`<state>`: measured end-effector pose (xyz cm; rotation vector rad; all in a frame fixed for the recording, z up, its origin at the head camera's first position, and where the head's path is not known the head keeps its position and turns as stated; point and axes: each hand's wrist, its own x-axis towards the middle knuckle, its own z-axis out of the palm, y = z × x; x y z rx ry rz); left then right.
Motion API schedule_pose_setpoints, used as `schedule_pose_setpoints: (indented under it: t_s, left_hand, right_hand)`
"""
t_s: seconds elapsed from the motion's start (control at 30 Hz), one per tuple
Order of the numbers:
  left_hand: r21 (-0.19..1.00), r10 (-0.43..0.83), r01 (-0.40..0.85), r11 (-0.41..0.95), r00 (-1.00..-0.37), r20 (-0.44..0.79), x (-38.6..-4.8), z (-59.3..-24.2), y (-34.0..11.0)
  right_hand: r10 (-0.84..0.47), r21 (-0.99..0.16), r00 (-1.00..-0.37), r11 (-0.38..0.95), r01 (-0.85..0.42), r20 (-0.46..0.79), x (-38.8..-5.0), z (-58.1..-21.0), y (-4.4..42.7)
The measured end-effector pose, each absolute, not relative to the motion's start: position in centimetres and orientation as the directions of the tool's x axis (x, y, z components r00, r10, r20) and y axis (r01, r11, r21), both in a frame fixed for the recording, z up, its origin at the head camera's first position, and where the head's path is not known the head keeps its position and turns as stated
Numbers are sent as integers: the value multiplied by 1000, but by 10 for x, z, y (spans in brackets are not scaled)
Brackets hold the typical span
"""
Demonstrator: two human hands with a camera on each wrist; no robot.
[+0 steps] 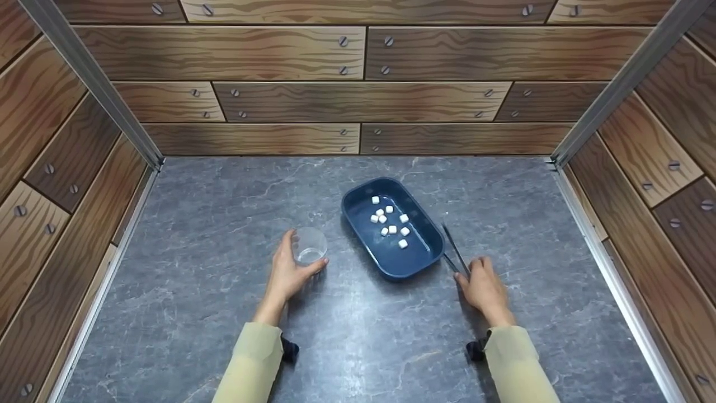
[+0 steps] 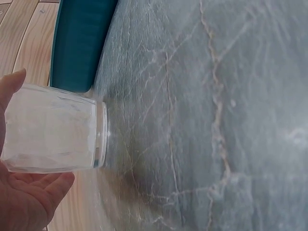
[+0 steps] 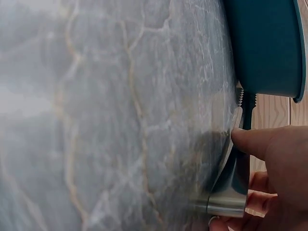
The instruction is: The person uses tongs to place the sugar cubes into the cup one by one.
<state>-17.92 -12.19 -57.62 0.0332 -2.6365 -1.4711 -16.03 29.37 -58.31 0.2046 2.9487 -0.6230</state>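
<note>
Wood-patterned panels [image 1: 251, 53] are closing in the back and both sides of a grey marbled surface [image 1: 196, 291], with metal strips [image 1: 621, 73] running up the corners. On it, right of the middle, a dark blue tray [image 1: 403, 260] is lying slantwise, its long axis running from the far left to the near right, and small white cubes [image 1: 392, 229] are scattering across its floor, mostly toward the middle and far end. To the left of the tray and apart from it, a clear cup [image 1: 309, 243] is standing upright, its mouth facing up and its long axis rising from the surface; the left hand [image 1: 291, 271] is gripping it from the side, thumb and fingers curving round the wall. On the tray's other side, the right hand [image 1: 485, 285] is pinching a pair of metal tweezers [image 3: 239, 178] between thumb and fingers. Their long axis is slanting away from the person and a little leftward, the serrated tips pointing forward beside the tray's near right corner, the joined end lying back under the hand. Both arms of the tweezers are spreading apart; whether a tip is touching the tray, I cannot tell. Pale yellow sleeves [image 1: 246, 361] are covering the forearms.
</note>
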Motion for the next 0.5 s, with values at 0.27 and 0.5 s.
schedule_pose_setpoints:
  t_s: [0.27, 0.5]
  left_hand:
    - [850, -82, 31, 526, -993, 87, -179, -577, -123]
    - [849, -82, 24, 529, -993, 79, -180, -576, -122]
  right_hand:
    - [99, -441, -979, 881, 168, -176, -156, -575, 300]
    - [105, -464, -970, 864, 198, -218, -151, -567, 309]
